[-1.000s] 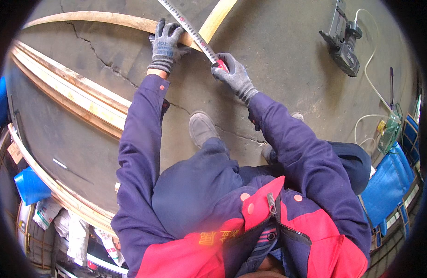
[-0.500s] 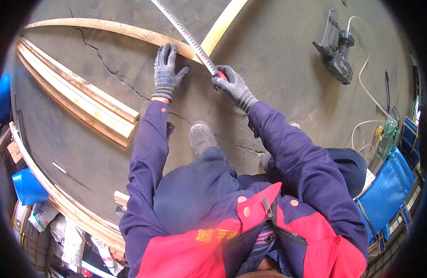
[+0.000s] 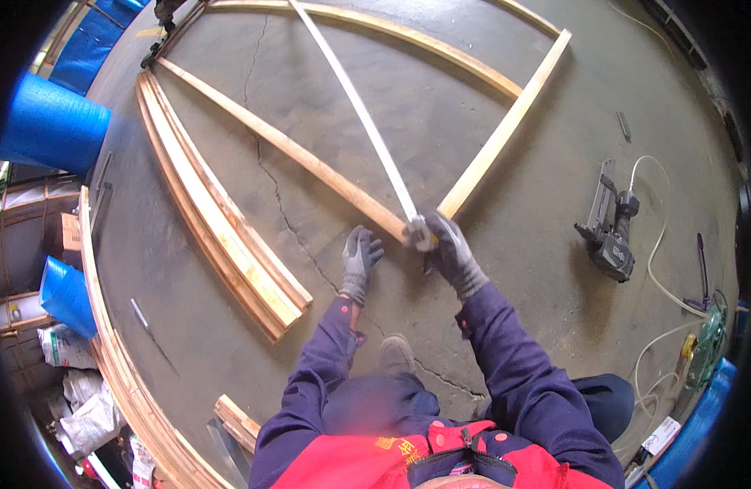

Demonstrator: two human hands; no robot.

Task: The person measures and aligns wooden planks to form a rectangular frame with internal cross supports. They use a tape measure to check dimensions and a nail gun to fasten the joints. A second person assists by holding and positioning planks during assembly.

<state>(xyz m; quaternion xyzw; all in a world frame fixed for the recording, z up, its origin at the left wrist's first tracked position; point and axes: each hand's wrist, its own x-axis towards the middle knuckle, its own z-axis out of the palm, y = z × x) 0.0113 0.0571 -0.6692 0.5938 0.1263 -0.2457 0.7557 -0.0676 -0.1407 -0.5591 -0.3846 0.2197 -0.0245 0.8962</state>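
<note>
A wooden frame of thin battens (image 3: 326,173) lies flat on the concrete floor, two pieces meeting in a corner just ahead of me. My right hand (image 3: 447,248), in a grey glove, grips the case of a tape measure at that corner. Its white blade (image 3: 355,106) runs diagonally away across the frame to the far side. My left hand (image 3: 361,259), also gloved, rests with its fingers spread flat on the concrete just below the corner and holds nothing.
A stack of long battens (image 3: 220,236) lies to the left. A nail gun (image 3: 607,232) with a white hose (image 3: 660,269) sits on the right. Blue rolls (image 3: 53,126), bags and more timber (image 3: 123,383) line the left edge. A short wood offcut (image 3: 238,421) lies near my left elbow.
The view has pulled back and more of the frame shows. The tape blade now stretches far across the frame. My left hand has come off the batten down onto the concrete.
</note>
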